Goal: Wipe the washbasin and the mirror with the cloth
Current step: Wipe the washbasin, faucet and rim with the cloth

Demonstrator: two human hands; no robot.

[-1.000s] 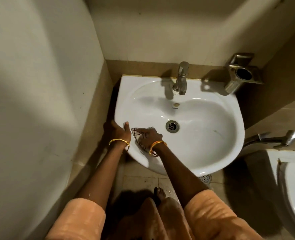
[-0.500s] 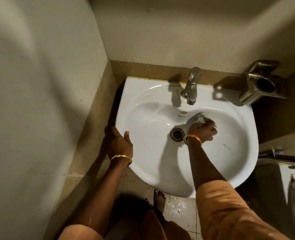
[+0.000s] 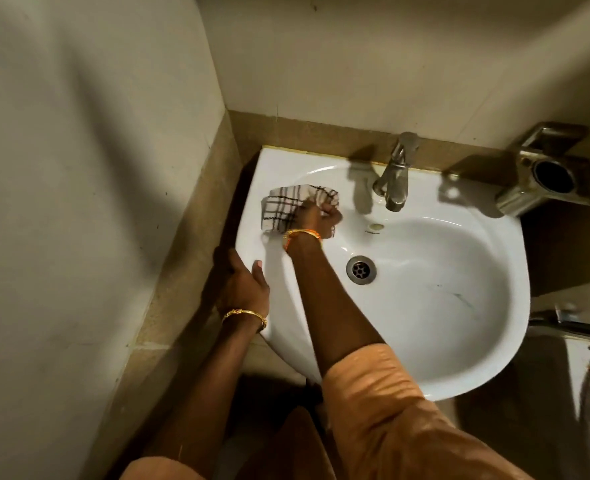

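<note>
Checked cloth (image 3: 286, 207) bunched in right hand (image 3: 316, 220), left hand (image 3: 246, 289) gripping washbasin (image 3: 459, 341) rim

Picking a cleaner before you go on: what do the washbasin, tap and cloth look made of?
Washbasin: likely glazed ceramic, white and glossy with sharp highlights.
Tap: metal, dull silvery sheen, probably chrome or steel.
Cloth: soft woven fabric, pale with dark checks, crumpled in the right hand.

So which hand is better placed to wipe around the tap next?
The right hand: it already grips the cloth near the tap. The left hand holds the basin edge.
</note>
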